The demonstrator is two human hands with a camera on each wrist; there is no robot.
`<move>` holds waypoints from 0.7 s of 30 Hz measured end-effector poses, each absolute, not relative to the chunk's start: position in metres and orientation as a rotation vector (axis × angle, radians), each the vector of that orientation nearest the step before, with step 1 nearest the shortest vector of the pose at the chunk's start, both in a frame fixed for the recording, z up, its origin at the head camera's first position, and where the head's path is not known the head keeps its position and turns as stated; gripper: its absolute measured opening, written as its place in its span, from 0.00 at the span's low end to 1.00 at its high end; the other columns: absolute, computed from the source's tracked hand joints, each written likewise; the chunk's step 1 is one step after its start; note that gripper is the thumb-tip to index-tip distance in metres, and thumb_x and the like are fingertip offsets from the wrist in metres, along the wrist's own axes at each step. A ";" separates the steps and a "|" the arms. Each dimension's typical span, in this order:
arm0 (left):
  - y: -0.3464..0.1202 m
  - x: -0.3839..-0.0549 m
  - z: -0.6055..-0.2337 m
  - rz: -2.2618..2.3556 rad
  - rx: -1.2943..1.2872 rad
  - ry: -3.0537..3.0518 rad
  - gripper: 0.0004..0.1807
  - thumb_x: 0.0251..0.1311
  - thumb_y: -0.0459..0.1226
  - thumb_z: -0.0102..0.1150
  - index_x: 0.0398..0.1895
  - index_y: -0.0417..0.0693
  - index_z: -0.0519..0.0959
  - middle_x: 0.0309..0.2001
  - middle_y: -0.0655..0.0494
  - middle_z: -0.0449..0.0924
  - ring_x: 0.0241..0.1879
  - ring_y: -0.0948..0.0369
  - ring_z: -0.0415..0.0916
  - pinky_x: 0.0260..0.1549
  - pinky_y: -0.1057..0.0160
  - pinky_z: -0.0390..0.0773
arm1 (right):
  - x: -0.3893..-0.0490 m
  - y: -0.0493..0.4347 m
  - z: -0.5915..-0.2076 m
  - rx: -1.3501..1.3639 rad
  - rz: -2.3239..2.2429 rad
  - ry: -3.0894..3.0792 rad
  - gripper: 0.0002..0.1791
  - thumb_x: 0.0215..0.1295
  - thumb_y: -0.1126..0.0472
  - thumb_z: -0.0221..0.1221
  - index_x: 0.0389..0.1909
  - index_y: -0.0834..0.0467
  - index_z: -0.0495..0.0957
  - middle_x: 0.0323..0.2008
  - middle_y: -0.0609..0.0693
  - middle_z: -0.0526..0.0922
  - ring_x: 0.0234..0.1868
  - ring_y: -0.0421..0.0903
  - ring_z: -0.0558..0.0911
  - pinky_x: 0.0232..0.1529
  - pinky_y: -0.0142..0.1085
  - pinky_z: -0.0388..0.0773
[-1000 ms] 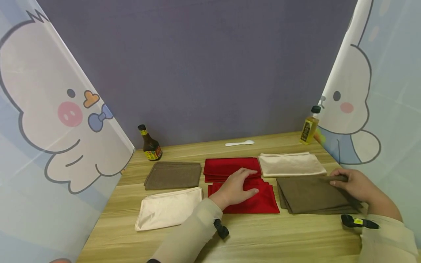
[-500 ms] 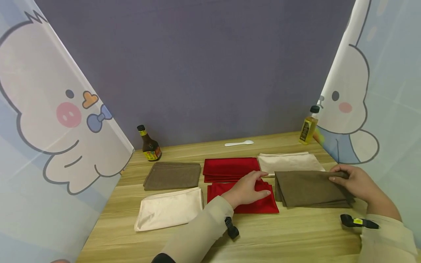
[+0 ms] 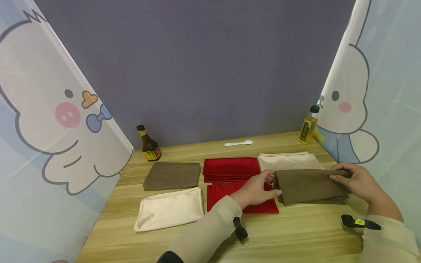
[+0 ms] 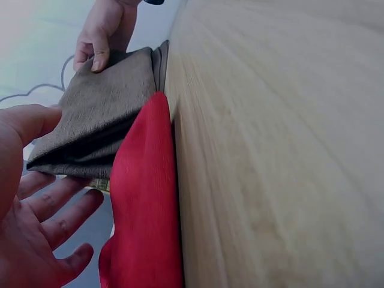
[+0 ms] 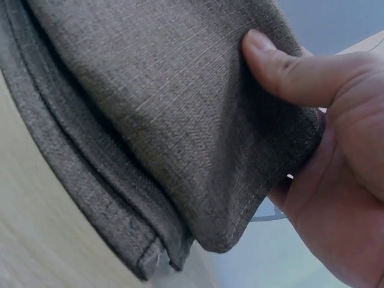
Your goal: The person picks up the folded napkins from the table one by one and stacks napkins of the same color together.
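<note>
A folded brown cloth napkin (image 3: 309, 186) is lifted at its far edge, on the right side of the table. My right hand (image 3: 356, 184) pinches its far right corner, thumb (image 5: 279, 69) on top and fingers behind. My left hand (image 3: 258, 190) is at the napkin's left end, thumb and fingers spread apart. In the left wrist view, the left fingers (image 4: 63, 210) reach by the napkin's lower corner while the thumb stands off on the near side. Under the left hand lies a folded red napkin (image 3: 223, 193), partly covered by it.
Another red napkin (image 3: 230, 168) and a cream napkin (image 3: 289, 160) lie behind. To the left are a second brown napkin (image 3: 172, 177) and a cream one (image 3: 169, 210). A dark sauce bottle (image 3: 150, 146), a white spoon (image 3: 238, 143) and an oil bottle (image 3: 308, 126) stand or lie along the back.
My right hand has raised the brown napkin's far edge, and its near edge has drawn back from me. My left hand has moved right, from over the red napkins to the brown one's left end.
</note>
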State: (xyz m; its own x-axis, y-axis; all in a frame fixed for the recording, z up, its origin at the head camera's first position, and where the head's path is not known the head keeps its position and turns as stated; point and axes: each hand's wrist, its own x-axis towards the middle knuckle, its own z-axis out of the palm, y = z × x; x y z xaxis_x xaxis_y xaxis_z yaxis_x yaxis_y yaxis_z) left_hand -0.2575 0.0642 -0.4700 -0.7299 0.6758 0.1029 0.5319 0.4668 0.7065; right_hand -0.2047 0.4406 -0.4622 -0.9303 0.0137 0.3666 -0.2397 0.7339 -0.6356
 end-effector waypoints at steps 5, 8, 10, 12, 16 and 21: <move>0.069 -0.252 -0.469 1.216 1.013 2.489 0.33 0.69 0.52 0.68 0.72 0.55 0.69 0.58 0.67 0.79 0.56 0.70 0.77 0.54 0.69 0.76 | -0.202 0.440 -0.461 0.139 1.118 -2.554 0.07 0.67 0.65 0.71 0.44 0.58 0.86 0.38 0.33 0.84 0.40 0.26 0.76 0.36 0.21 0.71; 0.072 -0.248 -0.468 1.246 1.018 2.494 0.31 0.69 0.51 0.68 0.71 0.58 0.71 0.56 0.67 0.79 0.53 0.71 0.78 0.49 0.71 0.78 | -0.202 0.441 -0.461 0.162 1.193 -2.514 0.07 0.68 0.67 0.70 0.45 0.60 0.86 0.39 0.33 0.84 0.40 0.27 0.78 0.36 0.20 0.72; 0.074 -0.246 -0.467 1.264 1.026 2.496 0.29 0.69 0.51 0.68 0.70 0.60 0.72 0.55 0.68 0.79 0.50 0.72 0.78 0.46 0.72 0.78 | -0.203 0.442 -0.461 0.181 1.236 -2.487 0.07 0.67 0.69 0.69 0.44 0.61 0.85 0.38 0.33 0.85 0.39 0.28 0.78 0.36 0.20 0.72; 0.076 -0.245 -0.466 1.276 1.041 2.501 0.27 0.69 0.50 0.68 0.69 0.62 0.74 0.55 0.70 0.79 0.47 0.74 0.78 0.44 0.73 0.77 | -0.203 0.441 -0.462 0.198 1.268 -2.467 0.07 0.67 0.71 0.69 0.44 0.61 0.85 0.38 0.34 0.85 0.40 0.28 0.78 0.36 0.20 0.72; 0.080 -0.243 -0.467 1.260 1.063 2.548 0.25 0.69 0.50 0.69 0.66 0.61 0.77 0.56 0.71 0.80 0.38 0.78 0.76 0.40 0.77 0.76 | -0.203 0.440 -0.462 0.223 1.286 -2.443 0.08 0.66 0.73 0.69 0.44 0.62 0.85 0.39 0.34 0.85 0.41 0.27 0.78 0.38 0.19 0.72; 0.083 -0.241 -0.468 1.192 1.111 2.675 0.18 0.71 0.47 0.66 0.62 0.58 0.82 0.47 0.72 0.82 0.30 0.79 0.72 0.32 0.80 0.73 | -0.200 0.439 -0.461 0.222 1.288 -2.442 0.08 0.65 0.73 0.69 0.44 0.62 0.85 0.40 0.33 0.84 0.43 0.27 0.78 0.39 0.18 0.72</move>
State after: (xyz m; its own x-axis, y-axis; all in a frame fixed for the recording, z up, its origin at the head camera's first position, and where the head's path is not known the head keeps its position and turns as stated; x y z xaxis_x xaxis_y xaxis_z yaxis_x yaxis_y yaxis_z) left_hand -0.2408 0.0831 -0.4679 -0.7485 0.6093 0.2618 0.6022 0.4591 0.6532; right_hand -0.2004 0.4394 -0.4606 -0.9193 0.0322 0.3923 -0.3056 0.5701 -0.7627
